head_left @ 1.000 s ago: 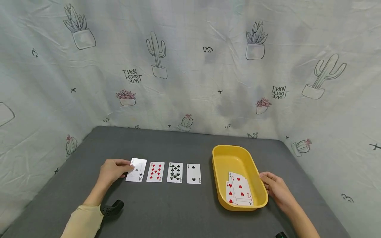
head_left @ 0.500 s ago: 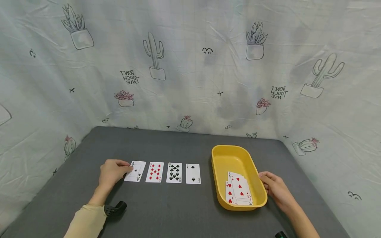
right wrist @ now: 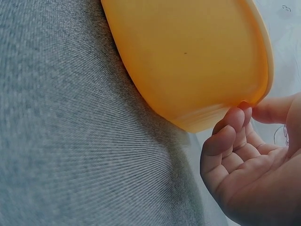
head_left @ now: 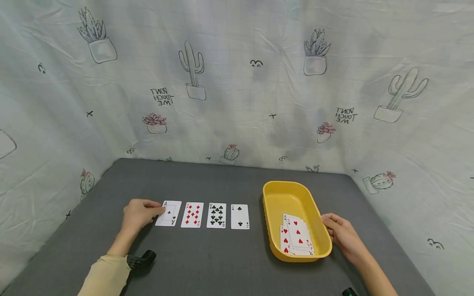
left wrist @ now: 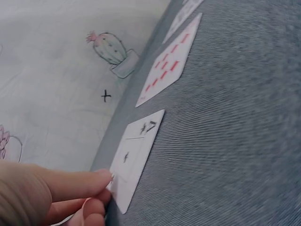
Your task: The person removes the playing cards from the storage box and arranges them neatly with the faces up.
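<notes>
A: What is the person doing at the far left?
B: The left hand (head_left: 138, 213) is pinching the ace of clubs (head_left: 170, 216) at its left edge, thumb and finger drawn together with only the card between them. The ace is lying face up on the grey table (head_left: 185, 255); whether the gripped edge is rising at all cannot be told.
A: And next along?
B: A diamond card (head_left: 192, 215), seemingly the nine, is lying just beside it, apart and untouched. Then a many-pipped club card (head_left: 216, 215) is following, its number hard to read, and the two of clubs (head_left: 240, 216) is ending the row.
A: What is sitting beyond the row?
B: The yellow tray (head_left: 290, 197), with overlapping heart cards (head_left: 297, 234) lying face up toward its near end. Their exact count is not showing.
A: And the right hand (head_left: 343, 233)?
B: It is holding the tray's right rim, fingers curling on the outside and the thumb closing against them.
A: So how far along is it all looking?
B: Partway, by judgement. Some cards are already resting inside the tray; four are lying outside in a neat, spaced row. The ace is not yet free of the fingers, so its handling is seeming unfinished.
</notes>
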{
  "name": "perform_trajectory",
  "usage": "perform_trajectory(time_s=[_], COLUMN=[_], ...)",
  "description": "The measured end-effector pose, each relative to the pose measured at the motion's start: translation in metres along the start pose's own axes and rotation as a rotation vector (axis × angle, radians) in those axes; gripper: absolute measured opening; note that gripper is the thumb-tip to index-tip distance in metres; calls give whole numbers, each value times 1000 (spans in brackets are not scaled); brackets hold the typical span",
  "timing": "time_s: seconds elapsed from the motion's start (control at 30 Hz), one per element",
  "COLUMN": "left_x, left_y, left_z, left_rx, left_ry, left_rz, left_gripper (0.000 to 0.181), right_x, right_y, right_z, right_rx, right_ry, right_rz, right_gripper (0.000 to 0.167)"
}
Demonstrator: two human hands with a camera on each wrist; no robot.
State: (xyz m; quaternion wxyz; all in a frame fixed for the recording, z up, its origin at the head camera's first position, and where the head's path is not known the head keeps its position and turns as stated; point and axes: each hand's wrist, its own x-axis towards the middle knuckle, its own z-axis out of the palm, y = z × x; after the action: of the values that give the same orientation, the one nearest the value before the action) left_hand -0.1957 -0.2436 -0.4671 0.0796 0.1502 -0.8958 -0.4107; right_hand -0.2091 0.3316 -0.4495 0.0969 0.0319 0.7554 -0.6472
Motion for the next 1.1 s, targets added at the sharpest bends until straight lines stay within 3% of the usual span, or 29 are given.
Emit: perform_trajectory(time_s=[0.5,0.7,0.9,1.1], left_x=[3,2,4,3], left_y=[0,-4,-1,13], left_z=[-1,-6,-8,-9], left_rx=[-102,-162,-197,-205], left_ry=[-70,-105,-130,-107], left_rz=[-41,-68,-86,-28], left_gripper=[27,33,35,35], right_x=[-3,-2,-6,-3], right_y=[1,7,1,0], right_z=[-2,0,2,1], right_rx=[9,6,-12,-10], right_ry=[4,-9,3,9], right_rz=[22,19,0,10], right_gripper=[34,34,35,35])
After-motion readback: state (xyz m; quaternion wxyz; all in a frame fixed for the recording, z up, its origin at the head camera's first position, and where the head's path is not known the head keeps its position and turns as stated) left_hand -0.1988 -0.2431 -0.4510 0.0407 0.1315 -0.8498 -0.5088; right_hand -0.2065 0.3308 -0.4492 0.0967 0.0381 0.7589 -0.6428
